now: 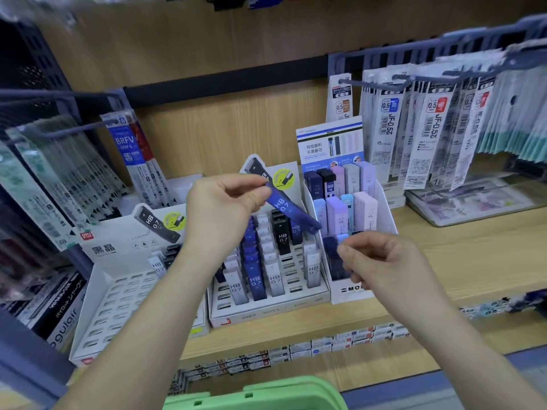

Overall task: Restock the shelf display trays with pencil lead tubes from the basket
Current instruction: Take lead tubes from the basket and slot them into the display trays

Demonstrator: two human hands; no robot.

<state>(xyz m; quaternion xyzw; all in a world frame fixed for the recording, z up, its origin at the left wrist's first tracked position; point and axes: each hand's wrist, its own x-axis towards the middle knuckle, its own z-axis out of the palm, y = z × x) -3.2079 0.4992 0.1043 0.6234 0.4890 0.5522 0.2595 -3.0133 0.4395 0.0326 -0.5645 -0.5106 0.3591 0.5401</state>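
My left hand (225,202) pinches the upper end of a blue HB 0.7 lead tube (288,207), held slanted above the middle display tray (322,291). That white tray holds several blue, white and black tubes upright in slots. My right hand (381,261) is just right of the tube's lower end, fingers curled around a dark blue piece (331,245), with thumb and fingertips close together. The left display tray (97,309) has mostly bare slots and a few tubes at its back. The green basket (257,395) shows only its rim at the bottom edge.
A third white tray (381,199) with pastel lead cases stands right of the middle one. Refill packs hang on hooks at left (59,173) and right (429,119). The wooden shelf (458,250) runs to the right, with small boxes on the level below.
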